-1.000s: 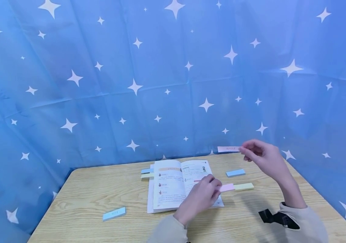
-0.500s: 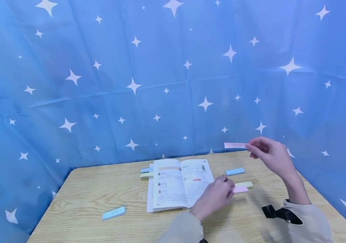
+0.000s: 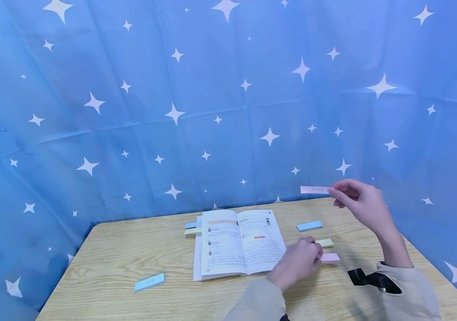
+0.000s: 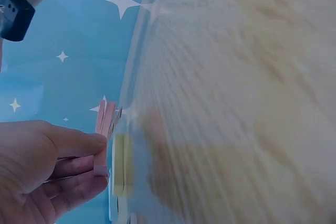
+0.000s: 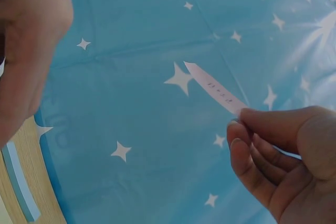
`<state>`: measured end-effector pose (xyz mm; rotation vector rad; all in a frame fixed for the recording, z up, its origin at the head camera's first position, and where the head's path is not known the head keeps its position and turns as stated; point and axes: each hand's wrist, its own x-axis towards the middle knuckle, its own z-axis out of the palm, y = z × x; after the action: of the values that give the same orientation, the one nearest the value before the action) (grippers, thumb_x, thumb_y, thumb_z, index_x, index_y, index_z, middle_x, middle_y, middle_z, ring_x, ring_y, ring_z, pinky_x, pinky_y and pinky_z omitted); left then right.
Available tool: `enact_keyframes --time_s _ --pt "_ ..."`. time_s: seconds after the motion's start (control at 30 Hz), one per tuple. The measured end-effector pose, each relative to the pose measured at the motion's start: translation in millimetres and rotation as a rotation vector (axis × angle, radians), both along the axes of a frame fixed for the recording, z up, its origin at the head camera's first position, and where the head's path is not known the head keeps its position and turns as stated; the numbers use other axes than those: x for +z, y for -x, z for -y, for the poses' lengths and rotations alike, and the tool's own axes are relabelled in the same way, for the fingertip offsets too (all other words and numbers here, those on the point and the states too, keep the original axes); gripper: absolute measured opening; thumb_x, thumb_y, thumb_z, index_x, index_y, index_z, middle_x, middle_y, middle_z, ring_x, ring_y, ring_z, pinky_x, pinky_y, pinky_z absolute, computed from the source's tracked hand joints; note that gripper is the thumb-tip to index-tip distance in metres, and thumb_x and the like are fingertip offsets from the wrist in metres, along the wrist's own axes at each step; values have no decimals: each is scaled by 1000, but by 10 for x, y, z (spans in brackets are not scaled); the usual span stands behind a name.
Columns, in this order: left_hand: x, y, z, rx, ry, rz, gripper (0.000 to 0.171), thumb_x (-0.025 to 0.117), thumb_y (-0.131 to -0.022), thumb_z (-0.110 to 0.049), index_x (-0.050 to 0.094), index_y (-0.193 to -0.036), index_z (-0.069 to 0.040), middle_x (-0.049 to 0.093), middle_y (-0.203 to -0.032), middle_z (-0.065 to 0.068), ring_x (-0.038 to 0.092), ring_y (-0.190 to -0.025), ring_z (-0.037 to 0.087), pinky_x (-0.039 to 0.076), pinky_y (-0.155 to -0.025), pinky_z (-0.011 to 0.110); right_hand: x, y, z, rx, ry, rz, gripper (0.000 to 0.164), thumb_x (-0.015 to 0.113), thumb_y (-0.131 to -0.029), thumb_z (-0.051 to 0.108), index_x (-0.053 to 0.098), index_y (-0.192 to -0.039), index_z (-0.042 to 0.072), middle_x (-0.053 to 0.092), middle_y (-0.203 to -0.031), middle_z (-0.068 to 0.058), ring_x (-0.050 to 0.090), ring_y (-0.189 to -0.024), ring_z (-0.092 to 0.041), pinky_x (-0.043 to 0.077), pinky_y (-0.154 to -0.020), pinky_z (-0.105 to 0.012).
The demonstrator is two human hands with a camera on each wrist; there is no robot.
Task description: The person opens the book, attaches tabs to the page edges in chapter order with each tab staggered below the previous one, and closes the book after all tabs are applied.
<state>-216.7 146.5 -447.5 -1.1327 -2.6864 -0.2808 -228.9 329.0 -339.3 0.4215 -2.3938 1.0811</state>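
Observation:
Raised above the table's right side, my right hand (image 3: 362, 205) pinches one pink sticky note strip (image 3: 314, 190) by its end. Handwriting shows on the strip (image 5: 215, 88) in the right wrist view, and it points away to the left. Low over the table, my left hand (image 3: 298, 261) grips a pad of pink sticky notes (image 3: 331, 257) between thumb and fingers, seen edge-on as a pink pad (image 4: 105, 116) in the left wrist view. Just behind it lies a yellow sticky note pad (image 3: 325, 243), partly hidden by that hand. An open book (image 3: 224, 249) lies left of the hand.
A blue sticky note pad (image 3: 309, 226) lies behind the yellow one. Another blue pad (image 3: 150, 282) with writing lies front left. Blue and yellow tabs (image 3: 192, 231) stick out from the book's left edge. A starry blue curtain (image 3: 228, 111) hangs behind the wooden table (image 3: 108, 254).
My left hand has moved right and toward the front with the pink pad, off the book's right page and past the yellow pad. My right hand has shifted slightly right and up with the strip.

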Motion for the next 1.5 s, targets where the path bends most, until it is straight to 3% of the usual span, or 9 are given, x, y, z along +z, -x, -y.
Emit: enact_keyframes --time_s 0.43,0.83,1.03,1.27,1.5 --pt "-82 -54 -234 12 106 59 6 73 -92 -19 76 -94 -25 59 -85 -12 50 -73 -2 44 -60 13 -17 13 -65 -32 18 30 18 68 -99 19 71 -107 4 73 -81 1 67 -69 -6 52 -64 -16" --pt "-59 -92 -204 -3 139 80 8 77 -90 -22 74 -96 -26 56 -87 -12 46 -72 -1 41 -57 13 -40 48 -46 -20 10 36 20 68 -99 23 70 -106 4 73 -80 -2 68 -69 -8 53 -63 -18" --pt "-23 -111 -89 9 110 37 9 75 -90 -29 71 -98 -27 55 -90 -11 46 -74 1 40 -52 15 -102 99 -40 -1 13 51 18 66 -100 18 70 -109 3 72 -81 -2 67 -70 -6 53 -64 -17" --pt "78 -83 162 77 63 83 22 69 -95 -30 72 -116 -23 60 -107 -9 54 -90 2 45 -59 16 -145 132 39 35 40 52 19 66 -100 17 69 -110 1 72 -82 -5 67 -70 -8 54 -64 -18" --pt "72 4 448 143 28 57 20 70 -95 -26 73 -113 -19 61 -107 -3 54 -87 7 47 -62 18 -241 210 141 88 62 59 19 64 -101 14 68 -112 0 70 -83 -6 67 -69 -11 55 -63 -21"
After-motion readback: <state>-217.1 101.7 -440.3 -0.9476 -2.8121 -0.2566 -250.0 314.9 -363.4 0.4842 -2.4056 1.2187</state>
